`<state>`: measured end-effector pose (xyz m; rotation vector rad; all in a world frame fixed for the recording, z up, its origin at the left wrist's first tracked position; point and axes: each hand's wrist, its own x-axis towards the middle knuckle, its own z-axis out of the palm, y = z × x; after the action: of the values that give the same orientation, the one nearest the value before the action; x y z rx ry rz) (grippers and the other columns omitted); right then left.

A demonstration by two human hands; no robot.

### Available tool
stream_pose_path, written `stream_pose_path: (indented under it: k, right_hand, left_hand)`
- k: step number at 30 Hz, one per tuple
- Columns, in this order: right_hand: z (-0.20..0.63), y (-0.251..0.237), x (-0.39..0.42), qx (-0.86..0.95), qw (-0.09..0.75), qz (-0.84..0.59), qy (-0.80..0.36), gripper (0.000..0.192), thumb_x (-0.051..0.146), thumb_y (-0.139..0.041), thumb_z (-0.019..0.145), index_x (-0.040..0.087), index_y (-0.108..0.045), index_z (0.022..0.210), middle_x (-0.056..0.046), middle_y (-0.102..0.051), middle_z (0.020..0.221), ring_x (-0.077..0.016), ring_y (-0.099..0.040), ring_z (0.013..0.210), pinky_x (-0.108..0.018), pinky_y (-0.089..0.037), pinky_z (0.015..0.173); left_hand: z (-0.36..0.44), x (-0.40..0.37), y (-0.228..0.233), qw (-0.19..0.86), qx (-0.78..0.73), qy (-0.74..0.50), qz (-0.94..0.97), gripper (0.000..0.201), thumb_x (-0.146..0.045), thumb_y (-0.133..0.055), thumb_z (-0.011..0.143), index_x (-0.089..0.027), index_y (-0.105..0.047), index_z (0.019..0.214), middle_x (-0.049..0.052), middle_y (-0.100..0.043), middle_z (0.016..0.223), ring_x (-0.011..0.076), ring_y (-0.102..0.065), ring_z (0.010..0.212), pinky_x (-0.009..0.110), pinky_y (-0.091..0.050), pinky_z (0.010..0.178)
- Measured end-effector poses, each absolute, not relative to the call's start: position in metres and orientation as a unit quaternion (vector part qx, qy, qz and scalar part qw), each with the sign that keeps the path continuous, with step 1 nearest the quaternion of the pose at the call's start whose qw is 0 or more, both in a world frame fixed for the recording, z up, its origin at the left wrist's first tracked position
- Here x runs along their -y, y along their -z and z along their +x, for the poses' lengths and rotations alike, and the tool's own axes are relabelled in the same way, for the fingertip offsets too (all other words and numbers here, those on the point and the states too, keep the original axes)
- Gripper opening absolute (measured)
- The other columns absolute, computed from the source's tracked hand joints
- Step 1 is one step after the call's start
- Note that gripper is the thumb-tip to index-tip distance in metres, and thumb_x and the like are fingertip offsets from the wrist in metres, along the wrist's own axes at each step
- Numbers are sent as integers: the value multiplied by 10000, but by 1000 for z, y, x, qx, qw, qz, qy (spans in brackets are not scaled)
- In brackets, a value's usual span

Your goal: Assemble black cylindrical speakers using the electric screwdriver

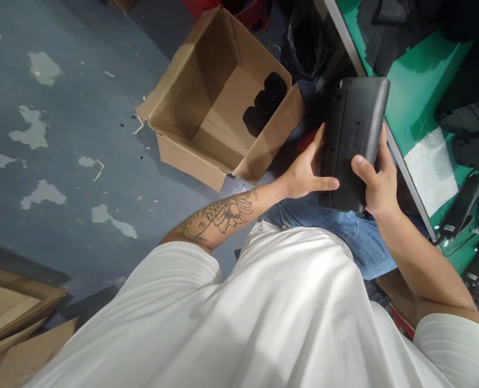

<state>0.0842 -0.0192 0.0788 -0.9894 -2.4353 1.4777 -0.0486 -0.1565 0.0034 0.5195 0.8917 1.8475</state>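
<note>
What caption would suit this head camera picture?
Both hands, left hand and right hand, grip a black plastic panel beside an open cardboard box.

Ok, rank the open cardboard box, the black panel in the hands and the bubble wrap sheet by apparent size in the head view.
1. Cardboard box, largest.
2. Black panel, held in both hands, nearer the camera, so it may look bigger than it is.
3. Bubble wrap sheet, smallest.

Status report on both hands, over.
Left hand and right hand both grip black plastic panel over lap. Open cardboard box on floor beside. Nothing blocking.

Dark grey, round-edged plastic panel [354,140], ribbed inner face up, upright above the lap.
</note>
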Motion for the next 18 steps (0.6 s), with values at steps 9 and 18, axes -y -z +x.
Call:
stream_pose_path:
  k: [9,18]
  right_hand:
    - [125,-80,33,802,132,-307,-495,1196,879,-749,868,186,-345,1754,-113,-291,1754,-336,-272,1678,-500,-292,1420]
    - [180,-70,57,789,162,-310,-505,1234,878,-786,830,183,-331,1743,-159,-512,1558,-326,-553,1419,-496,-522,1234]
  left_hand:
    - [-29,181,-20,543,-369,-704,271,1469,-636,-1032,639,-366,-123,1761,194,-202,1835,413,-467,1611,576,-528,1233]
    - [-39,151,-34,511,-371,-726,273,1184,-778,-918,727,-364,-349,1680,145,-565,1601,385,-559,1537,531,-530,1217]
